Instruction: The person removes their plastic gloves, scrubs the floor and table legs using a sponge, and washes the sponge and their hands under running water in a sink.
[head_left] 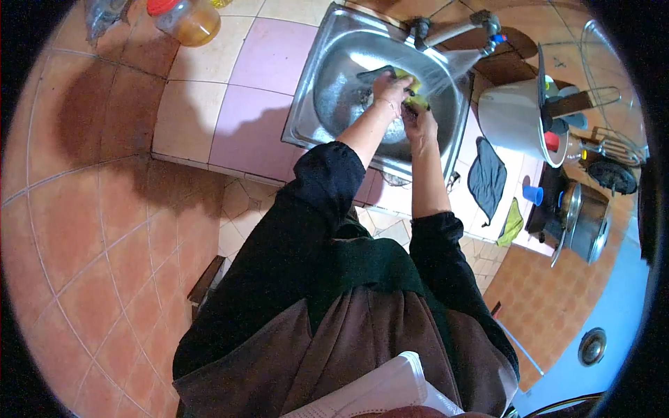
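Cloth bunched between 2 hands, running water on its right

The yellow-green cloth [416, 102] is inside the sink [296, 129], above the basin floor, gripped at 2 places. The left hand [392, 94] closes on its upper-left part, where a dark end pokes out past the fingers; the right hand [421, 127] pinches the lower-right part. Its long axis therefore seems to slant from upper left to lower right, though the fingers hide much of it, and I cannot tell whether dark and green are 1 piece or 2

What matters for rinsing, as I judge it, is the tap [456, 31]: its spray slants in from the upper right and comes down just beside the green part, so a small shift rightward should wet it more fully. On the counter to the right, a dark cloth [487, 182] lies flat near a smaller green cloth [511, 224]
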Demonstrator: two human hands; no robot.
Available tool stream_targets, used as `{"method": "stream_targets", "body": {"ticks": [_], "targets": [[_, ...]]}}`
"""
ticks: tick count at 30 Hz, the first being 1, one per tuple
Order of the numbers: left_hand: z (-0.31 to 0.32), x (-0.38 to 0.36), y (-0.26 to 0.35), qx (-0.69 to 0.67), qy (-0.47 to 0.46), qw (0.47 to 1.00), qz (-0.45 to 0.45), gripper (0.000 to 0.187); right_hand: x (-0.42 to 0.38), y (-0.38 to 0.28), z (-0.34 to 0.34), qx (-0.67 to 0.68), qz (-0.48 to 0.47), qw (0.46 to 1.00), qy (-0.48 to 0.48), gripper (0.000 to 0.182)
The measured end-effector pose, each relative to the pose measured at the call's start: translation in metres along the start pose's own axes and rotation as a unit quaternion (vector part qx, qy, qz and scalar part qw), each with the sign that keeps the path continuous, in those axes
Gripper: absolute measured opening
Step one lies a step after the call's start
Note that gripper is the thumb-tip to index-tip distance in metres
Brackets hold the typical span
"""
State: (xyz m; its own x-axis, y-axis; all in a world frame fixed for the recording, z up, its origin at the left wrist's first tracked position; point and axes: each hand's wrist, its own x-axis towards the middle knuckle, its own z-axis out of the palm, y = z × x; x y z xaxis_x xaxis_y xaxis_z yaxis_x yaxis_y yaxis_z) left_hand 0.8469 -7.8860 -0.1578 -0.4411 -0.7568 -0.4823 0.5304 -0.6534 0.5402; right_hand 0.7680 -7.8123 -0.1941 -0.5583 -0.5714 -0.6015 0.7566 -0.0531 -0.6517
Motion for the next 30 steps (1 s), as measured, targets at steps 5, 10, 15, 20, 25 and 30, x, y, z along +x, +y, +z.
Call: {"method": "stream_targets", "body": {"ticks": [5, 10, 15, 20, 25, 30], "targets": [[-0.008, 0.015, -0.017, 0.106, 0.089, 0.99, -0.024, 0.014, -0.021, -0.002, 0.025, 0.076, 0.062, 0.993, -0.061, 0.025], [-0.026, -0.001, 0.005, 0.234, -0.032, 0.969, 0.074, 0.024, -0.006, 0.003, 0.033, 0.04, 0.037, 0.997, -0.062, 0.026], [-0.062, -0.003, 0.038, 0.681, 0.098, 0.691, 0.222, 0.041, 0.017, 0.02, 0.027, 0.054, 0.055, 0.997, -0.004, 0.025], [-0.133, 0.001, 0.106, 0.822, 0.262, 0.406, 0.302, 0.077, -0.006, 0.018, 0.058, 0.039, 0.053, 0.998, 0.022, 0.027], [-0.126, 0.058, 0.115, 0.846, 0.203, 0.398, 0.291, 0.078, -0.007, 0.026, 0.052, 0.042, 0.05, 0.998, 0.004, 0.031], [-0.081, 0.128, 0.122, 0.865, 0.163, 0.362, 0.307, 0.079, -0.016, 0.034, 0.037, 0.041, 0.04, 0.998, -0.024, 0.033]]}}
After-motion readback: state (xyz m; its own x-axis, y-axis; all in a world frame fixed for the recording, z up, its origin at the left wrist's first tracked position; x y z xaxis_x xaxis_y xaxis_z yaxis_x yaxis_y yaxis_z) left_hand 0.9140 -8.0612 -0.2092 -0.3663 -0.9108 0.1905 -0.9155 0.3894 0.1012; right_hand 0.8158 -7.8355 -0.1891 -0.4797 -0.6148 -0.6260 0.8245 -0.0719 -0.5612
